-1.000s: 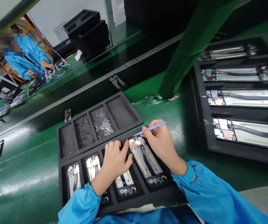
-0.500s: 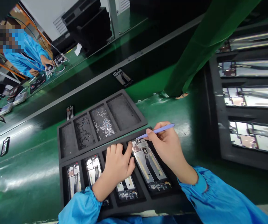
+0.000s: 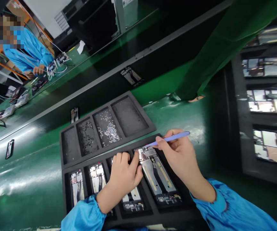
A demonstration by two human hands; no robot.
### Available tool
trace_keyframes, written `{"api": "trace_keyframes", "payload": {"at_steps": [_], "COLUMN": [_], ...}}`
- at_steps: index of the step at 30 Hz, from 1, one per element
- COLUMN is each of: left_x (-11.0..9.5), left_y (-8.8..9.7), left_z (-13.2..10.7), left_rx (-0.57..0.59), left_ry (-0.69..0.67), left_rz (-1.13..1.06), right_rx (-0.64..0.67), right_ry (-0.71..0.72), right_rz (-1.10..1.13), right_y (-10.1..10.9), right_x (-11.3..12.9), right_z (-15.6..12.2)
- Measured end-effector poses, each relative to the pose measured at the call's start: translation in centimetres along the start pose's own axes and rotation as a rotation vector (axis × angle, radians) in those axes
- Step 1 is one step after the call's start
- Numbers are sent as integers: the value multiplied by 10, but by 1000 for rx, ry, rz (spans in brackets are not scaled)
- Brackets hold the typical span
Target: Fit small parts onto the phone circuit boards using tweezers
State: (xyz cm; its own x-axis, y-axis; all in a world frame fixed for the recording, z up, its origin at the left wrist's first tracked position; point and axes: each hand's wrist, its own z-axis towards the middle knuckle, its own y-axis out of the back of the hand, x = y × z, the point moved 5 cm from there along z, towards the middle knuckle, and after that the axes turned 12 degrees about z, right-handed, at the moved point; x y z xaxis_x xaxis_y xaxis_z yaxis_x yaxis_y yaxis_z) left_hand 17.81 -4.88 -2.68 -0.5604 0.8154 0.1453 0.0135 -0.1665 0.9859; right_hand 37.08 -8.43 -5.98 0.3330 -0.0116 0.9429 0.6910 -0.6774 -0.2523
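Head view, looking down at the green bench: the right hand [image 3: 179, 155] pinches a slim lavender tool [image 3: 174, 137] between thumb and fingers, its tip at the top edge of an opened smartphone [image 3: 159, 176]. That phone sits in the rightmost compartment of a black foam tray [image 3: 138, 220], circuit board and dark ribbon cable exposed. The left hand [image 3: 124, 171] lies over the next compartment, index finger reaching to the phone's upper left corner, thumb held apart, other fingers loosely curled. Three more opened phones [image 3: 77, 186] fill the other slots, one partly under that hand. Just beyond is a parts tray [image 3: 130, 115], with dark bits and silvery bits in its two middle wells. Across the bench, a co-worker in blue [image 3: 31, 51] has both hands near some cables.
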Motion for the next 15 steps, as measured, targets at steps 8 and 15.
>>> {"api": "trace_keyframes", "payload": {"at_steps": [8, 15], "left_x": [-1, 7], "left_y": [3, 66], "left_z": [2, -62], "left_rx": [-28, -178], "left_ry": [30, -4], "left_rz": [-62, -185], "right_rx": [-28, 164], "right_ry": [-39, 28], "right_rz": [98, -102], "right_y": [-4, 4], "right_x": [-1, 39], "right_z": [5, 6]}}
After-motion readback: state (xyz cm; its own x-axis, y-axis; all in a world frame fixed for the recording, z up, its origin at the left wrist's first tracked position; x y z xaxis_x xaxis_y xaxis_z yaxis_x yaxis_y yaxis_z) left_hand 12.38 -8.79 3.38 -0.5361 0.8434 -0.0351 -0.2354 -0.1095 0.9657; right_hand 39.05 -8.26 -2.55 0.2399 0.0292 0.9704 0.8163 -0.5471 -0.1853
